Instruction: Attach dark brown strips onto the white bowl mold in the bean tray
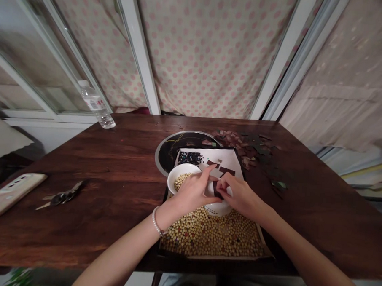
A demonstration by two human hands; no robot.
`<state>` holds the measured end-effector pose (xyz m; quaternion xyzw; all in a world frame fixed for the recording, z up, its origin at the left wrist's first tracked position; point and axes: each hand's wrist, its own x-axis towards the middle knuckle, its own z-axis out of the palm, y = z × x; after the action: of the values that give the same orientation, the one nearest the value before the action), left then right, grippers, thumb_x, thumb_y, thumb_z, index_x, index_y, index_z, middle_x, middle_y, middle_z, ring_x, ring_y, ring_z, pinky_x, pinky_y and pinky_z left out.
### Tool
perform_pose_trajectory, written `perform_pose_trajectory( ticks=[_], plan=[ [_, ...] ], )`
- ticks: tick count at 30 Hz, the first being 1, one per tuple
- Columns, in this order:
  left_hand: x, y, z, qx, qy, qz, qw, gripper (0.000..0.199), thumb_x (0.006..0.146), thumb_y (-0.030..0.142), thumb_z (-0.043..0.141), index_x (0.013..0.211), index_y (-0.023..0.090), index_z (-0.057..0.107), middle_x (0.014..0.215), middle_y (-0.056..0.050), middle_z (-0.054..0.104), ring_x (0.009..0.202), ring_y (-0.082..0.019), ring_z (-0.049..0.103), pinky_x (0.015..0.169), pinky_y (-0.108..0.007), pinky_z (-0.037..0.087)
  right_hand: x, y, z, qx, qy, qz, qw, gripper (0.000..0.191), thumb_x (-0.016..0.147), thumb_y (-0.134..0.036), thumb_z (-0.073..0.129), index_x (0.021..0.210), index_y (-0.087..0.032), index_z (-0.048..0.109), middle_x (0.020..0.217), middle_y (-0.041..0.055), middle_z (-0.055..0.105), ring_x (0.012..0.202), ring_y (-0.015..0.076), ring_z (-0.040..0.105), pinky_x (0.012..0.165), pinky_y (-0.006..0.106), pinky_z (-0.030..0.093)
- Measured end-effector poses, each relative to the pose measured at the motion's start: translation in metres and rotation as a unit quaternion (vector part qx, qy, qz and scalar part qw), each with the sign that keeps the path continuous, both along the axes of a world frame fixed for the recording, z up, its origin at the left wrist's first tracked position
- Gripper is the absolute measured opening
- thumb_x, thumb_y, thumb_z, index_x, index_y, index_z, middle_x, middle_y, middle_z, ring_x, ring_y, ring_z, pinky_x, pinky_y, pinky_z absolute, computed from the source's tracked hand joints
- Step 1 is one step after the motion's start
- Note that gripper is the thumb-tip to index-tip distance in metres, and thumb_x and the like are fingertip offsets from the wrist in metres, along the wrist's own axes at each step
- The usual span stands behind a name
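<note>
Over a white bowl (218, 209) my two hands come together around a small dark brown strip (216, 189). My left hand (194, 189), with a beaded bracelet at the wrist, has its thumb at the lower end of the strip and its index finger arched above. The fingers of my right hand (239, 195) are curled and pinched at the strip's right side. Left of them, another white bowl (184, 168) holds pale yellow beads (180, 181). Many similar beads (210, 237) cover the near part of the tray (235, 151).
Black beads (190, 157) and brown strips (227, 171) lie on the tray's white far part. Behind is a round dark plate (161, 155); scraps (235, 141) are scattered right. A water bottle (97, 107), keys (62, 197) and a phone (16, 192) lie left on the table (118, 222).
</note>
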<state>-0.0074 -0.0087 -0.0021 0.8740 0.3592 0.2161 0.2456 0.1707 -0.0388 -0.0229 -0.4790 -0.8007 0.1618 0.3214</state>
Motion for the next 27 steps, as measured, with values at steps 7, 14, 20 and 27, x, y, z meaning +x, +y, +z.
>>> perform_pose_trajectory(
  ticks=[7, 14, 20, 27],
  plan=[
    [-0.001, 0.000, -0.003, 0.002, -0.018, 0.003, 1.000, 0.089, 0.066, 0.036, 0.069, 0.139, 0.020, 0.020, 0.109, -0.011, 0.064, 0.105, -0.035, 0.056, 0.084, -0.048, 0.044, 0.000, -0.005, -0.005, 0.014, -0.013, -0.013, 1.000, 0.014, 0.079, -0.014, 0.045, 0.073, -0.022, 0.035, 0.074, 0.0021, 0.055, 0.069, 0.0156, 0.053, 0.062, 0.028, 0.042],
    [-0.003, 0.000, -0.007, 0.033, -0.004, -0.006, 0.999, 0.074, 0.066, 0.040, 0.069, 0.130, 0.018, 0.037, 0.110, -0.013, 0.061, 0.101, -0.032, 0.057, 0.082, -0.045, 0.046, 0.003, 0.008, 0.025, 0.102, 0.140, -0.058, 0.983, 0.017, 0.077, -0.016, 0.052, 0.070, -0.022, 0.039, 0.077, 0.0013, 0.062, 0.072, 0.0136, 0.059, 0.068, 0.028, 0.048],
    [-0.005, 0.000, -0.005, 0.098, 0.052, -0.049, 0.993, 0.047, 0.074, 0.039, 0.065, 0.112, 0.016, 0.052, 0.093, -0.010, 0.064, 0.090, -0.028, 0.060, 0.075, -0.040, 0.048, -0.035, 0.055, 0.054, 0.058, 0.199, -0.012, 0.978, 0.013, 0.072, -0.014, 0.053, 0.070, -0.021, 0.042, 0.075, -0.0009, 0.060, 0.073, 0.0119, 0.059, 0.070, 0.028, 0.050],
    [-0.005, -0.001, -0.006, 0.107, 0.064, -0.044, 0.991, 0.051, 0.074, 0.037, 0.065, 0.116, 0.015, 0.049, 0.097, -0.012, 0.064, 0.092, -0.029, 0.060, 0.076, -0.039, 0.047, -0.028, 0.054, 0.059, -0.048, 0.075, 0.065, 0.994, 0.014, 0.072, -0.011, 0.050, 0.080, -0.019, 0.059, 0.079, 0.0001, 0.064, 0.074, 0.0120, 0.060, 0.068, 0.027, 0.049]
  ],
)
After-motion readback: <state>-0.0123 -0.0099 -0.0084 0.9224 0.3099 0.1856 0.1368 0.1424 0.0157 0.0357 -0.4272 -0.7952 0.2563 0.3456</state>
